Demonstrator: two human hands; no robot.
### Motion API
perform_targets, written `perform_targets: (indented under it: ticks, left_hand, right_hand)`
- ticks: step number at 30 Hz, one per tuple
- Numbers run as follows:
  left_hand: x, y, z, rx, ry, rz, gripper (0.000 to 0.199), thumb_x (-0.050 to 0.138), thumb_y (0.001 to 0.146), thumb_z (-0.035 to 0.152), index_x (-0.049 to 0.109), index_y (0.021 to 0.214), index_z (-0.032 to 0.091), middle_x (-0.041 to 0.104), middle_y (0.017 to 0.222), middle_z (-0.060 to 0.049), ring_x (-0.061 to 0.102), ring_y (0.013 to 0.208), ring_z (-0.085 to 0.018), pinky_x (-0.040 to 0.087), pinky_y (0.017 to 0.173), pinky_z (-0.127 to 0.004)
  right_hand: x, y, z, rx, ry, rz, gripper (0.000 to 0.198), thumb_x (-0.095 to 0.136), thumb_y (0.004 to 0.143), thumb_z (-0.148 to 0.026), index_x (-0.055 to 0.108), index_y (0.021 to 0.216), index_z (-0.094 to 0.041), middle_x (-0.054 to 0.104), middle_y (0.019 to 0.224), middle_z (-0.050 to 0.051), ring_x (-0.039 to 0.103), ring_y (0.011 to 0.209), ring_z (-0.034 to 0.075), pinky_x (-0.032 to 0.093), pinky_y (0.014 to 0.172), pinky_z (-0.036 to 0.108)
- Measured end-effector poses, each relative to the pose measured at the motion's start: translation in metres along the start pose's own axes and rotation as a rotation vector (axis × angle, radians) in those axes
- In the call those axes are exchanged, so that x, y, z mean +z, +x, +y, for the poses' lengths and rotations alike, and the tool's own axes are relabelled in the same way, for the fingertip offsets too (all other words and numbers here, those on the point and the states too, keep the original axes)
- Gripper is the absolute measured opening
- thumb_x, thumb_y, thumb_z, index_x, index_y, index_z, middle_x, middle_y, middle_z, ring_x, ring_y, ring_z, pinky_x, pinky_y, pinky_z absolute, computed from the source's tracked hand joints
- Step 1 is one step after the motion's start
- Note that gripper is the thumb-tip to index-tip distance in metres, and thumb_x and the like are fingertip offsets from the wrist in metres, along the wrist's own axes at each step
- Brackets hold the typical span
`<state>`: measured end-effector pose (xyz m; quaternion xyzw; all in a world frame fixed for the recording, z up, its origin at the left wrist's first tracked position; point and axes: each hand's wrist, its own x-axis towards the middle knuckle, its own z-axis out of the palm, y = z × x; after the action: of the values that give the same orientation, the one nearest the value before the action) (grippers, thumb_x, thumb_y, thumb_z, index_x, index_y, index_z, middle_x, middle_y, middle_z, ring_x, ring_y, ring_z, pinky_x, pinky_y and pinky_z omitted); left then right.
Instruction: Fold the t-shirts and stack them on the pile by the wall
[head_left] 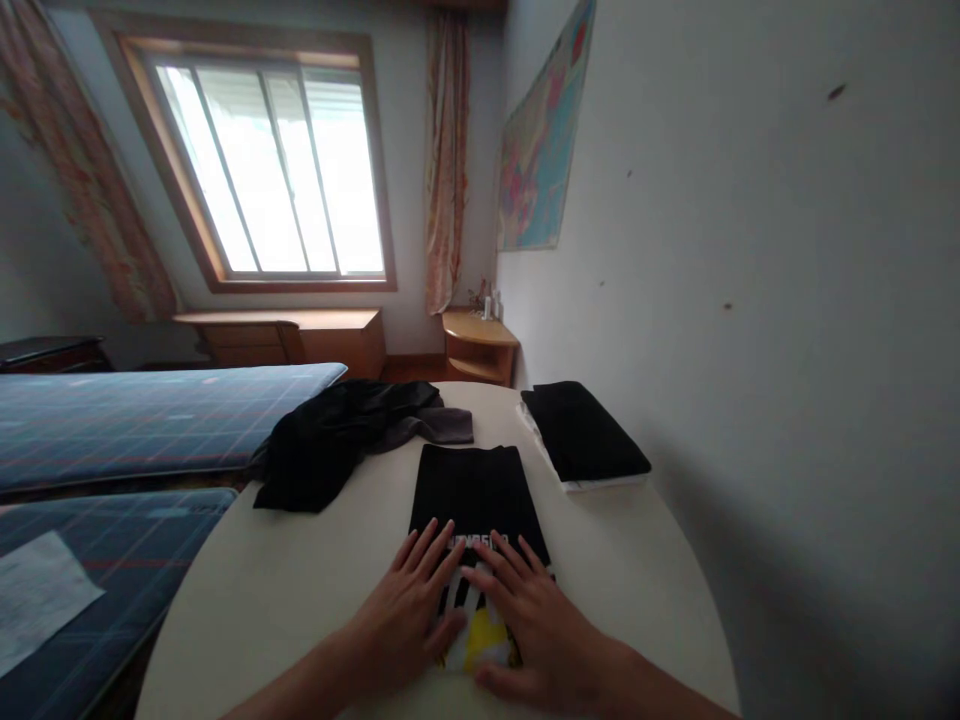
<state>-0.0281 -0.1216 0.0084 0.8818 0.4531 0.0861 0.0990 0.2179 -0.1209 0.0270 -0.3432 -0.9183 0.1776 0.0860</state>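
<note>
A folded black T-shirt [476, 490] with white lettering and a yellow-and-white print lies on the round white table [262, 600] in front of me. My left hand [409, 605] rests flat on its left side, fingers stretched out. On the right side of the shirt lies my right hand [536, 625], also flat with spread fingers. The fingertips of both hands come close together near the lettering, and the hands cover part of the print.
A crumpled black garment [337, 435] lies at the table's far left edge. Folded black and white clothes [585, 430] are stacked at the far right, near the wall. Two plaid mattresses [150, 420] are to the left, one with a paper sheet [45, 595] on it.
</note>
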Motion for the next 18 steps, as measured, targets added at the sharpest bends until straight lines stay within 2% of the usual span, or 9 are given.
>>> perform_targets:
  ticks: [2, 4, 6, 8, 11, 14, 16, 18]
  left_hand:
    - [-0.008, -0.008, 0.004, 0.097, -0.026, -0.033, 0.073, 0.058, 0.09, 0.039, 0.028, 0.155, 0.026, 0.02, 0.165, -0.005, 0.015, 0.152, -0.029, 0.019, 0.123, -0.051]
    - [-0.016, -0.016, 0.008, 0.19, -0.043, -0.063, 0.068, 0.066, 0.083, 0.037, 0.04, 0.145, 0.025, 0.026, 0.163, -0.005, 0.022, 0.15, -0.03, 0.023, 0.122, -0.051]
    - [-0.02, -0.022, 0.01, 0.25, -0.023, -0.05, 0.052, 0.068, 0.082, 0.034, 0.052, 0.13, 0.023, 0.033, 0.16, -0.007, 0.029, 0.148, -0.031, 0.03, 0.119, -0.051]
    - [-0.02, -0.025, 0.01, 0.301, 0.034, -0.007, 0.032, 0.064, 0.087, 0.027, 0.057, 0.117, 0.021, 0.046, 0.153, -0.008, 0.041, 0.141, -0.03, 0.039, 0.113, -0.047]
    - [-0.02, -0.023, 0.013, 0.342, 0.131, 0.044, 0.014, 0.056, 0.092, 0.017, 0.059, 0.106, 0.019, 0.067, 0.125, -0.007, 0.063, 0.113, -0.025, 0.053, 0.091, -0.036]
    - [-0.027, -0.022, 0.021, 0.316, 0.144, 0.046, 0.007, 0.059, 0.091, 0.015, 0.06, 0.097, 0.019, 0.07, 0.104, -0.004, 0.066, 0.088, -0.02, 0.053, 0.074, -0.03]
    - [-0.032, -0.024, 0.027, 0.297, 0.072, 0.003, 0.008, 0.064, 0.086, 0.015, 0.06, 0.091, 0.021, 0.07, 0.1, -0.002, 0.065, 0.083, -0.018, 0.051, 0.071, -0.027]
    - [-0.034, -0.03, 0.032, 0.309, -0.053, -0.093, 0.01, 0.067, 0.083, 0.014, 0.061, 0.084, 0.022, 0.07, 0.094, 0.0, 0.065, 0.078, -0.016, 0.048, 0.067, -0.024]
  right_hand:
    - [0.0, -0.006, 0.0, -0.077, -0.024, 0.014, 0.076, 0.069, 0.08, -0.053, 0.043, 0.145, -0.024, 0.033, 0.16, 0.011, 0.025, 0.148, 0.035, 0.014, 0.121, 0.06]
    - [0.003, -0.011, 0.0, -0.122, -0.063, 0.068, 0.054, 0.068, 0.084, -0.043, 0.054, 0.131, -0.02, 0.045, 0.151, 0.013, 0.038, 0.14, 0.032, 0.027, 0.118, 0.053]
    - [0.01, -0.016, 0.002, -0.16, -0.114, 0.149, 0.034, 0.064, 0.088, -0.035, 0.059, 0.117, -0.018, 0.057, 0.138, 0.013, 0.051, 0.128, 0.028, 0.039, 0.111, 0.044]
    - [0.019, -0.018, 0.005, -0.199, -0.181, 0.222, 0.019, 0.062, 0.091, -0.03, 0.061, 0.106, -0.018, 0.066, 0.12, 0.009, 0.06, 0.112, 0.025, 0.047, 0.1, 0.039]
    - [0.023, -0.017, 0.006, -0.229, -0.316, 0.271, 0.007, 0.059, 0.094, -0.025, 0.062, 0.093, -0.019, 0.07, 0.092, 0.004, 0.064, 0.086, 0.021, 0.05, 0.085, 0.035]
    - [0.012, -0.017, 0.001, -0.22, -0.369, 0.221, 0.012, 0.061, 0.093, -0.026, 0.062, 0.084, -0.018, 0.07, 0.082, 0.003, 0.064, 0.075, 0.019, 0.049, 0.076, 0.033]
    - [0.002, -0.02, -0.004, -0.219, -0.3, 0.122, 0.012, 0.064, 0.091, -0.028, 0.062, 0.083, -0.019, 0.07, 0.081, 0.002, 0.064, 0.072, 0.017, 0.047, 0.071, 0.029]
    - [-0.001, -0.024, -0.006, -0.26, -0.187, -0.026, 0.01, 0.066, 0.089, -0.025, 0.062, 0.081, -0.021, 0.069, 0.078, -0.002, 0.062, 0.065, 0.013, 0.043, 0.061, 0.024]
